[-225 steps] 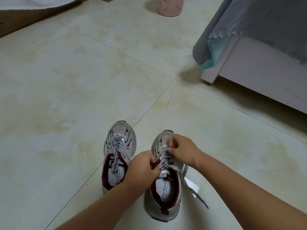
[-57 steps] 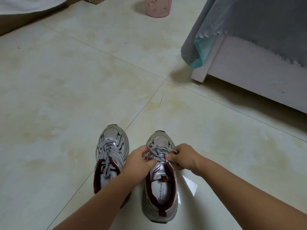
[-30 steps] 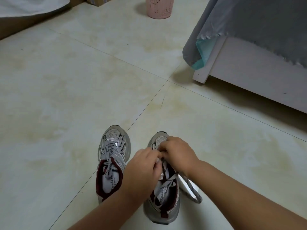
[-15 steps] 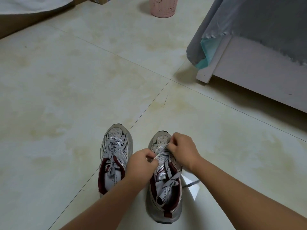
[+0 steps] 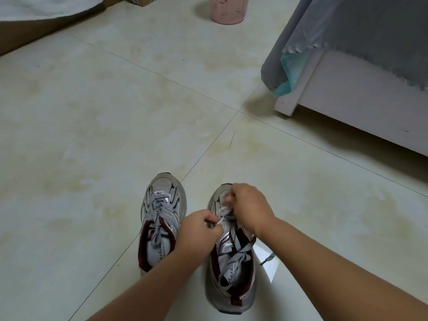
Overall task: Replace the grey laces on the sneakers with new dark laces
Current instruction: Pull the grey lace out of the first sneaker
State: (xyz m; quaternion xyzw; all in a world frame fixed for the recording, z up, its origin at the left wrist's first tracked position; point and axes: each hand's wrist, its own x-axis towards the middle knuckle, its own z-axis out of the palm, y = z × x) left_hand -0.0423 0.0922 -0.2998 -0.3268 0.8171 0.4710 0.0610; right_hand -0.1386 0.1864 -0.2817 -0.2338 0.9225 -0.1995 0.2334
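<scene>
**Both hands deep in the right sneaker's lacing, toe end next**

Nearest the camera, the heel of the right-hand grey-and-maroon mesh sneaker (image 5: 231, 269) points back at the person, its long axis running away toward the toe. Loosened ends of the flat grey lace with dark dashes (image 5: 234, 262) lie slack across the open tongue, and one tip trails off onto the floor on the right side.

Just beyond that, the left hand (image 5: 199, 230) is curled, thumb and forefinger pinching a strand of lace at mid-throat. The right hand (image 5: 250, 207) sits farther up the shoe, fingers bent and nipping the lace at the rows closest to the toe. So the right hand is the nearer one to what remains threaded, and the remaining crossings lie ahead of both hands, toward the toe cap. Any pull, by my reckoning, wants to go back along the shoe's length, toward the heel.

Beside it, to the left and not touching, the second matching sneaker (image 5: 162, 218) stands parallel, fully laced in grey. That one looks untouched. No dark laces are visible anywhere.

Farther out lies the pale tiled floor (image 5: 115, 112), then a white bed frame (image 5: 361, 98) draped in grey cloth at right, and a pink perforated bin (image 5: 228, 9) at the far edge.
</scene>
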